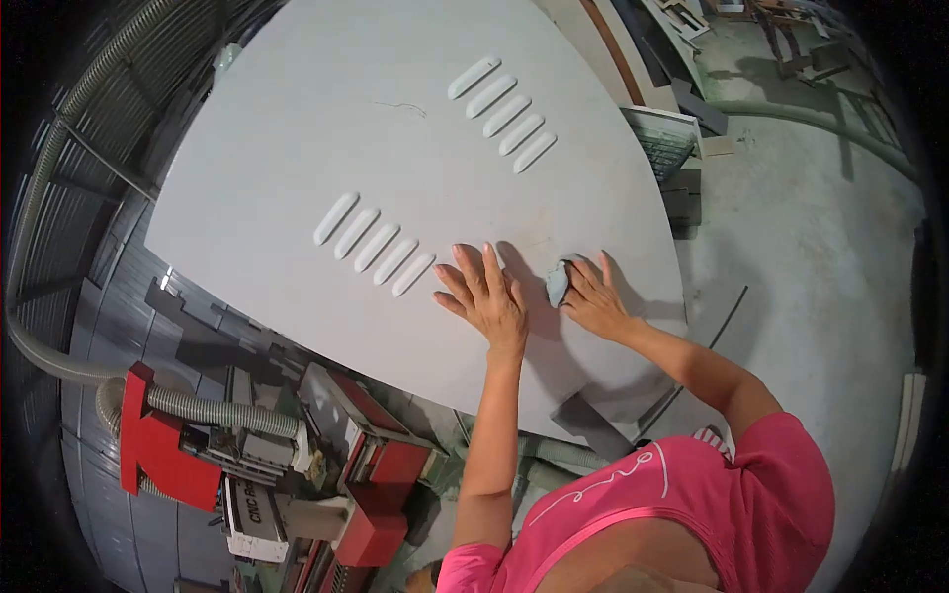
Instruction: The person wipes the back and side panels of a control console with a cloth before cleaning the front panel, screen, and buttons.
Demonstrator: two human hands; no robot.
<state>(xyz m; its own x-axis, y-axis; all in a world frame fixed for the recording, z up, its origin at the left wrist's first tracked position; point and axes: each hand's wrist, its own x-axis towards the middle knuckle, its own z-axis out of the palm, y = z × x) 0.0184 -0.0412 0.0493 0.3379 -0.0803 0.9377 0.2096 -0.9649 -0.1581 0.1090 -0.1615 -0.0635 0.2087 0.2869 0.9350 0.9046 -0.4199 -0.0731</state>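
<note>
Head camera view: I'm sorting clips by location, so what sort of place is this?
Probably a workshop, perhaps for woodworking: there's a machine with "CNC" on its casing, a ribbed hose and a large pale panel.

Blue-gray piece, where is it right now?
In the head view, the blue-gray piece is at the fingers of the right hand, on the white panel, just right of the left hand.

Pink short-sleeved top [633,494], looping white script across the chest.
</note>
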